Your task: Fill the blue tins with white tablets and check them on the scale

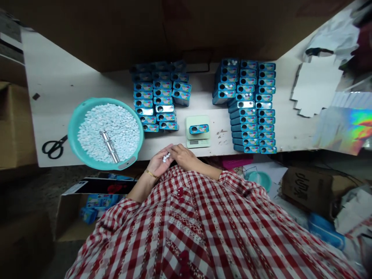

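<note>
White pellets (166, 157) lie in my cupped left hand (159, 162), just in front of the table edge. My right hand (182, 155) reaches over beside them, its fingertips bent against my left fingers; whether it pinches a pellet is too small to tell. Beyond my hands, a blue tin (199, 129) lies on a pale green scale (198, 143). To the left, a turquoise basin (76, 149) holds many white pellets and a shiny metal tube (109, 146).
Rows of blue tins stand at centre left (143, 103) and right (245, 119), some with pellets on top. Black scissors (54, 148) lie left of the basin. A large cardboard box (162, 35) spans the back. An open carton (69, 217) sits below the table.
</note>
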